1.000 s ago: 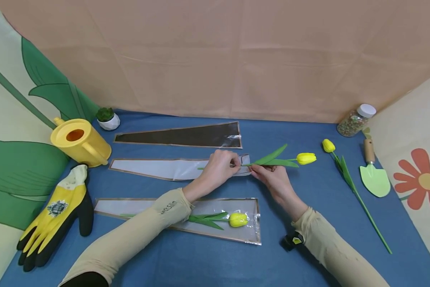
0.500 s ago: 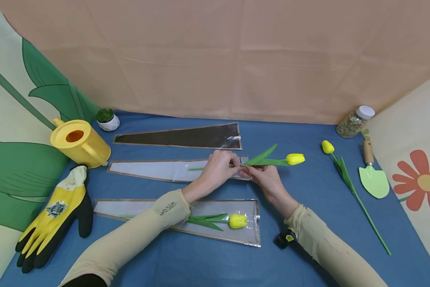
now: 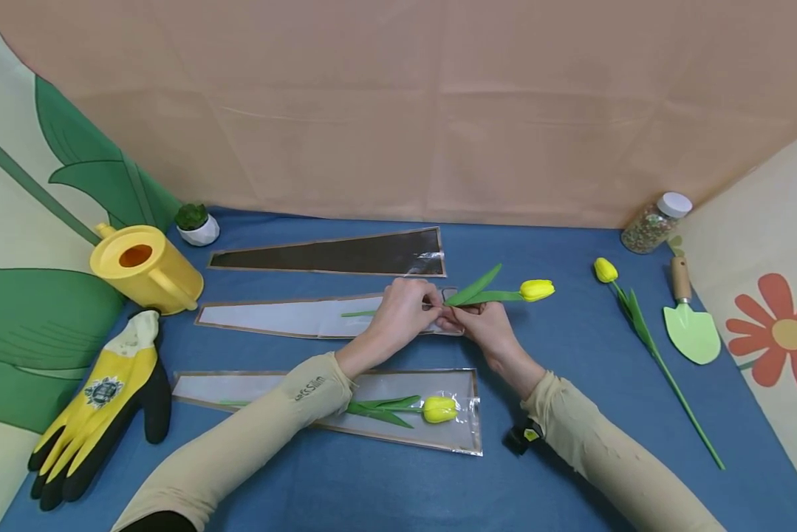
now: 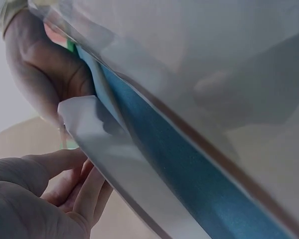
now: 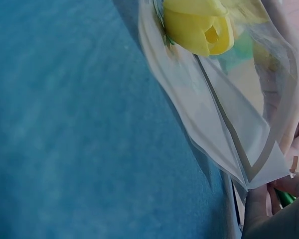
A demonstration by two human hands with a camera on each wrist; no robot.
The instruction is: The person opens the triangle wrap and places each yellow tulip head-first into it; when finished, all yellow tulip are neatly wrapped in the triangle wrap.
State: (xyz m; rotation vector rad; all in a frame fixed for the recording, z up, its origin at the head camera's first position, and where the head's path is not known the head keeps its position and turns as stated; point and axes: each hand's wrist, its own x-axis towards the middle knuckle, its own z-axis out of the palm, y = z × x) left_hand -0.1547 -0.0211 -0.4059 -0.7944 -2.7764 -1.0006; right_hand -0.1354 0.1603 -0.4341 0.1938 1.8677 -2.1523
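Observation:
In the head view, my left hand (image 3: 405,310) pinches the wide mouth of a clear, pale-backed flower sleeve (image 3: 272,316) lying mid-table. My right hand (image 3: 496,338) pinches a yellow artificial tulip (image 3: 538,290) by its stem at that mouth. The stem's green end shows inside the sleeve, left of my left hand; the bloom and leaves stick out to the right. The left wrist view shows my left thumb and fingers at the pale sleeve edge (image 4: 119,154). Nearer me lies another sleeve (image 3: 461,436) with a yellow tulip (image 3: 440,409) inside, partly under my left forearm.
A dark sleeve (image 3: 345,253) lies at the back. On the left are a yellow watering can (image 3: 152,270), a potted succulent (image 3: 197,225) and a work glove (image 3: 105,399). On the right are a loose tulip (image 3: 657,355), a green trowel (image 3: 692,332) and a jar (image 3: 656,223).
My right hand has moved left with the tulip, and its stem end reaches further left inside the middle sleeve. My left hand has stayed at the sleeve mouth.

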